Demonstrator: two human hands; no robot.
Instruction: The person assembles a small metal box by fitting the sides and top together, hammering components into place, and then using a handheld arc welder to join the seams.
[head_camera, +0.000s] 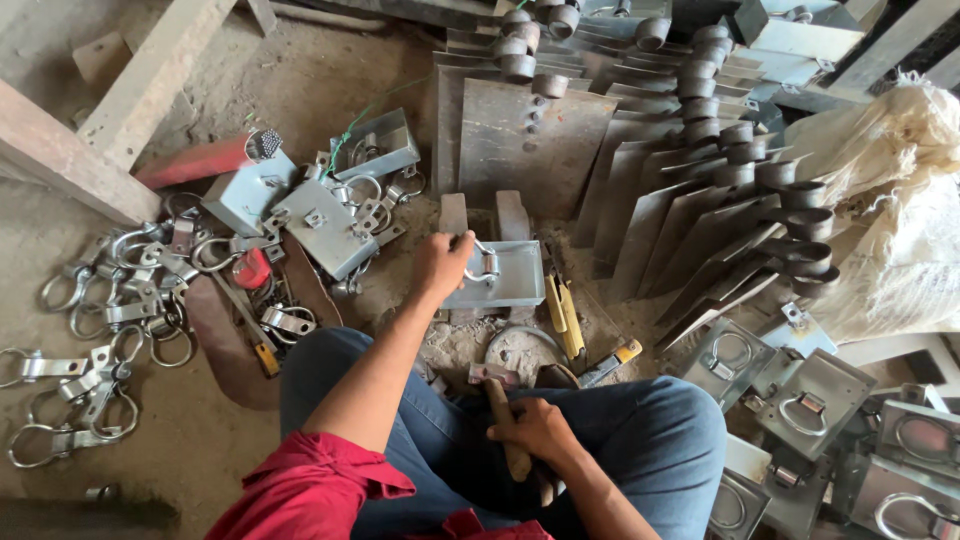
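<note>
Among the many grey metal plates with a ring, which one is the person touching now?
The metal plate lying directly ahead of the knees: the left hand rests on its ring. The other plates lie untouched in piles to the left and right.

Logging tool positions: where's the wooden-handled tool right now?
In the head view it is bottom centre: the right hand grips the wooden handle between the person's knees, just below the grey metal plate that the left hand steadies.
</note>
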